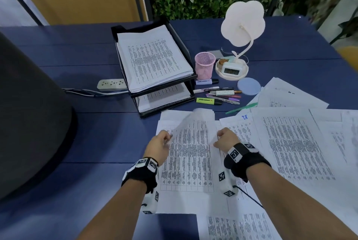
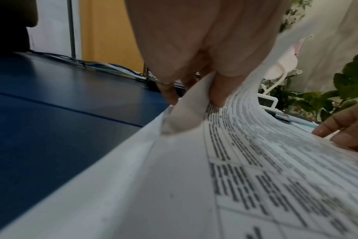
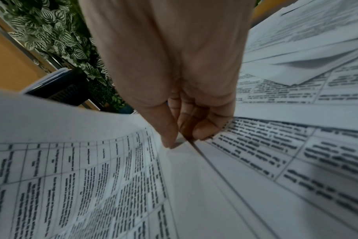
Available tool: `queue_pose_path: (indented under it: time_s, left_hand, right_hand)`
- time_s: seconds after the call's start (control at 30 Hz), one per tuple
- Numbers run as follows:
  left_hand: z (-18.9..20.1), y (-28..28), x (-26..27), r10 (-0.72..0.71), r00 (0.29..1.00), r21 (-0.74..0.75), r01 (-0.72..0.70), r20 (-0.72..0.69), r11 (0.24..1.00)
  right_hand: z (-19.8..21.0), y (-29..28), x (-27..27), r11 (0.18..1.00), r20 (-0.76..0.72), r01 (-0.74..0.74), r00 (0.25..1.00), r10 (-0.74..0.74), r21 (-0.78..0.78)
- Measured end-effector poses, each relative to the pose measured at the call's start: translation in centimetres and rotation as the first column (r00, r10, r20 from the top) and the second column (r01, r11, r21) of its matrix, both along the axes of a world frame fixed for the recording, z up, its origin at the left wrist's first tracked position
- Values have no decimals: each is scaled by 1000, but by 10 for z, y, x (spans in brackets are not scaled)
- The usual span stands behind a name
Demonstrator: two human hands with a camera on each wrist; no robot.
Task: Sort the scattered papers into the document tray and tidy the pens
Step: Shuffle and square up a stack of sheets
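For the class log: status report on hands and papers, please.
Left hand and right hand each pinch the printed sheet, lifting. Tray part-filled. Pens loose before it.

Navy blue worktop (image 1: 96,133) carries white papers (image 1: 294,143) printed with black gridded text. At twelve o'clock stands a black tray (image 1: 182,46); at one o'clock, a pink mesh cup (image 1: 204,65), a yellow highlighter (image 1: 208,101) and a cream lamp (image 1: 243,23).

A: What's on the blue table (image 1: 290,50)?
B: One two-tier document tray (image 1: 190,77) at the far left, one pink mesh pen cup (image 1: 204,65), one flower-shaped lamp (image 1: 243,23), one small clock (image 1: 231,70), one round blue coaster (image 1: 249,86), one power strip (image 1: 110,84).
A: Highlighters?
B: Two: one purple (image 1: 206,81), one yellow (image 1: 208,101). The loose pens (image 1: 222,93) and scattered papers (image 1: 294,143) overlap too much to count.
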State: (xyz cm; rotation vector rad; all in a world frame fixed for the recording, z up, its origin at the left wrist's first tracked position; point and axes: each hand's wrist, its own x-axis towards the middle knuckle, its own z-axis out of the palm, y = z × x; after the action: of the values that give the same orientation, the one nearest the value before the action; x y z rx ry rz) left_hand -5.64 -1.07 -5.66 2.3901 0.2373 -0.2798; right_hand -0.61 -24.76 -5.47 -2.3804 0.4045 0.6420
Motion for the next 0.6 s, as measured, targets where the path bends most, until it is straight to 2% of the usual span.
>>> queue_pose_path:
  time_s: [0.07, 0.1, 0.2, 0.23, 0.3, 0.4, 0.47, 0.6]
  left_hand:
    - [1, 2, 1, 39, 994, 171, -22, -98, 985]
    - [0, 2, 1, 59, 988, 211, -28, -143, 977]
    - [1, 1, 3, 93, 988, 171, -71, -126, 983]
    - [1, 1, 3, 104, 992, 113, -95, -74, 989]
    - [7, 0, 2, 133, 991, -121, -132, -5, 984]
    - [27, 4, 7, 196, 981, -397, -179, 2, 900]
    - [45, 8, 16, 229, 973, -513, -207, -20, 833]
    - [82, 11, 34, 307, 951, -646, -211, 38, 733]
  right_hand:
    - [-3, -2, 0, 1000, 8, -11, 1000, 11, 23]
    - [-4, -3, 0, 999, 16, -21, 1000, 21, 43]
    - [-4, -6, 0, 993, 32, -68, 997, 65, 100]
    - [-4, -7, 0, 990, 38, -82, 996, 78, 115]
    - [-4, -8, 0, 988, 40, -79, 996, 74, 135]
    - [2, -7, 2, 955, -3, 69, 997, -72, 290]
    - [12, -4, 4, 891, 7, 144, 987, -163, 430]
    - [40, 12, 11, 716, 102, 128, 958, -269, 686]
